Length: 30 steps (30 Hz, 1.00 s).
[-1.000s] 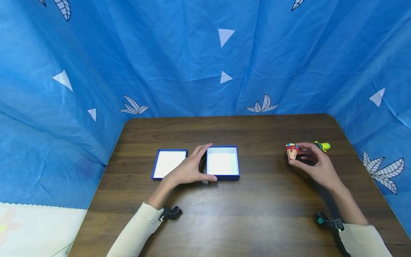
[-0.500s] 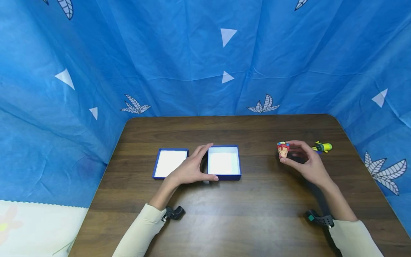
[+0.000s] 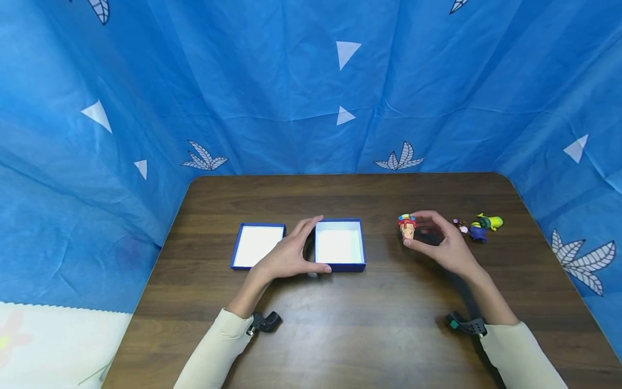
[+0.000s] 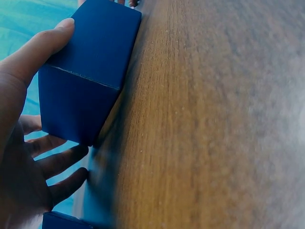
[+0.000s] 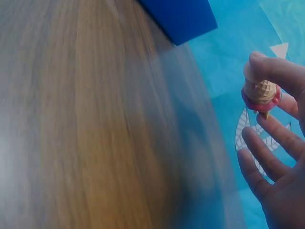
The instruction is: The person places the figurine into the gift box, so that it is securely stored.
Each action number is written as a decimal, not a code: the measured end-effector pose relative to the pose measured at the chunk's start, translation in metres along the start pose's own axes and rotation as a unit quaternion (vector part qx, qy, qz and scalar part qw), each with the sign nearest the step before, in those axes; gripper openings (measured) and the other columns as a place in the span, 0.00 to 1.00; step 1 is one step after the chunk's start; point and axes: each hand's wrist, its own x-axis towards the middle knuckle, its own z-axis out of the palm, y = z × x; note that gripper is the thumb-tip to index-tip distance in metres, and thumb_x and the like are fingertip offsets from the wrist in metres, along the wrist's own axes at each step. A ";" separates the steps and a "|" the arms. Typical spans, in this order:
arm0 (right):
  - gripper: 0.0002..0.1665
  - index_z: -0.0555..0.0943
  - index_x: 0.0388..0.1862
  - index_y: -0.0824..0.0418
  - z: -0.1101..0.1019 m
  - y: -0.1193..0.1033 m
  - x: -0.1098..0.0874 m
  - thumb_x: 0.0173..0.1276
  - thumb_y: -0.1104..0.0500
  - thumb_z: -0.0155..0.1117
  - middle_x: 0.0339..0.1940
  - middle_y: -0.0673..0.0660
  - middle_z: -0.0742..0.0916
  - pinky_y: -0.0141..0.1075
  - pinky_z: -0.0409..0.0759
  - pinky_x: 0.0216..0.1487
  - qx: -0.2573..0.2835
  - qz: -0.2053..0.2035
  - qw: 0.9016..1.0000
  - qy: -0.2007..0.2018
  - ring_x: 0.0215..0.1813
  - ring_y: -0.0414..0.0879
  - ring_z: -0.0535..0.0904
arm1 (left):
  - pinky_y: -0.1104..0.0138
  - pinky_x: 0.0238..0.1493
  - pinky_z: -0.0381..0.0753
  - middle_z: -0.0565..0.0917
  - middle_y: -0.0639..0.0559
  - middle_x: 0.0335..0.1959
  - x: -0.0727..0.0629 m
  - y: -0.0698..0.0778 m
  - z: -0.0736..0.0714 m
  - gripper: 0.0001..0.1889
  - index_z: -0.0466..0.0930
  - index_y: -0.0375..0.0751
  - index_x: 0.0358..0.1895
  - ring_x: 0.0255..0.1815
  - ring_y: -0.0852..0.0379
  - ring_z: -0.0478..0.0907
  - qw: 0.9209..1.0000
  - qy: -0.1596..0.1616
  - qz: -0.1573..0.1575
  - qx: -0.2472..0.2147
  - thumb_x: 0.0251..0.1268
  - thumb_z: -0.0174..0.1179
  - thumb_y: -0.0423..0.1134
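A square blue box (image 3: 347, 268) with a white inside stands uncovered at the table's middle. My left hand (image 3: 289, 255) holds it from the left side, thumb on the front wall and forefinger at the back corner. In the left wrist view the thumb presses the blue box wall (image 4: 95, 47), while the other fingers spread beyond it. My right hand (image 3: 444, 243) pinches a small toy ice cream cone (image 3: 407, 227) between thumb and forefinger, right of the box. The right wrist view shows its tan waffle cone (image 5: 261, 90) pointing up, over a red-pink part; the other fingers are spread.
Left of the box lies a shallow blue lid (image 3: 257, 246), white side up. Several small toys lie at the right: a yellow-green one (image 3: 492, 222), a blue-purple one (image 3: 478, 232) and a brown-and-pink one (image 3: 460, 226). A blue cloth (image 3: 291, 86) hangs behind the wooden table (image 3: 340, 329).
My right hand has moved left with the toy ice cream cone, away from the other small toys, uncovering them. My left hand stays at the box.
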 end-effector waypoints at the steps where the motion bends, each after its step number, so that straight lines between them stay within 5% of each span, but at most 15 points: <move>1: 0.36 0.78 0.72 0.45 0.001 -0.001 0.001 0.67 0.54 0.82 0.66 0.47 0.85 0.29 0.80 0.61 -0.002 0.000 1.000 -0.002 0.62 0.52 0.83 | 0.37 0.72 0.79 0.57 0.54 0.88 0.000 0.000 0.000 0.67 0.44 0.66 0.90 0.81 0.42 0.72 1.000 0.001 0.000 0.001 0.51 0.76 0.76; 17: 0.35 0.77 0.68 0.49 0.015 -0.015 0.012 0.66 0.52 0.83 0.64 0.50 0.84 0.51 0.82 0.66 -0.001 -0.010 1.000 -0.018 0.62 0.51 0.82 | 0.37 0.72 0.78 0.56 0.54 0.88 -0.001 0.001 0.000 0.66 0.43 0.68 0.89 0.81 0.41 0.71 1.000 -0.004 -0.008 -0.004 0.51 0.75 0.76; 30: 0.35 0.76 0.66 0.51 0.026 -0.032 0.022 0.64 0.53 0.84 0.62 0.54 0.85 0.51 0.82 0.66 0.002 -0.050 0.998 -0.041 0.62 0.53 0.81 | 0.37 0.73 0.78 0.54 0.55 0.89 -0.003 0.003 0.000 0.66 0.43 0.67 0.90 0.81 0.41 0.72 1.000 -0.004 -0.007 -0.002 0.52 0.75 0.75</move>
